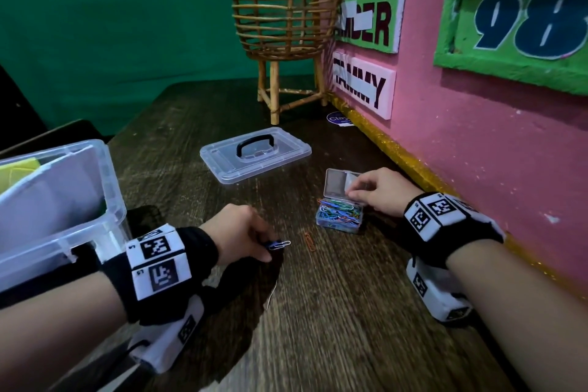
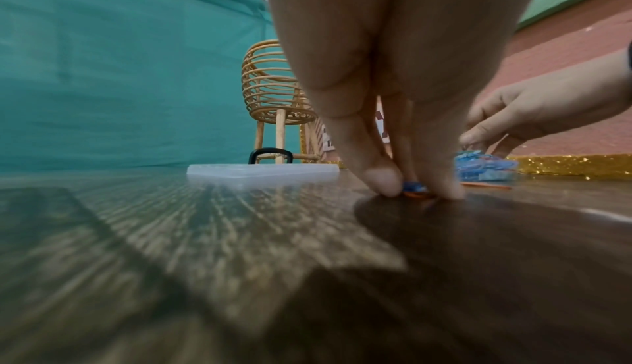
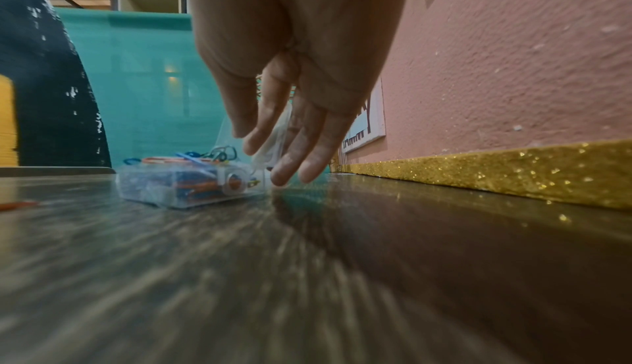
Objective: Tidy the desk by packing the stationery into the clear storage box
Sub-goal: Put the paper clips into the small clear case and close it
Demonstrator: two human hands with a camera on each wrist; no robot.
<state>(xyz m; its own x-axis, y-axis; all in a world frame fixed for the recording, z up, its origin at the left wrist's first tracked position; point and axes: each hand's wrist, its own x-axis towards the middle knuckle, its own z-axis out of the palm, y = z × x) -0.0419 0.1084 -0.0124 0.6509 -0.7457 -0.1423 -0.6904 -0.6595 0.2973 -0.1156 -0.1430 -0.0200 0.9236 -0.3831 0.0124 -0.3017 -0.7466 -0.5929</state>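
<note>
Dark wood-grain counter (image 1: 334, 312) runs up to a pink wall (image 1: 477, 153) edged with a gold glitter strip (image 1: 397, 149), with green cloth (image 1: 111, 25) hung behind. At the far corner stands a rattan basket stand (image 1: 283, 16). On the counter's left edge sits the clear storage box (image 1: 63, 200), its lid (image 1: 254, 153) lying apart near the middle. The left hand (image 1: 238, 232) pinches paper clips (image 1: 280, 244) against the wood, fingers (image 2: 383, 178) curled tight. An orange clip (image 1: 309, 240) lies just beside them. The right hand (image 1: 381, 191) holds the raised flap of a small clip case (image 1: 340, 215).
</note>
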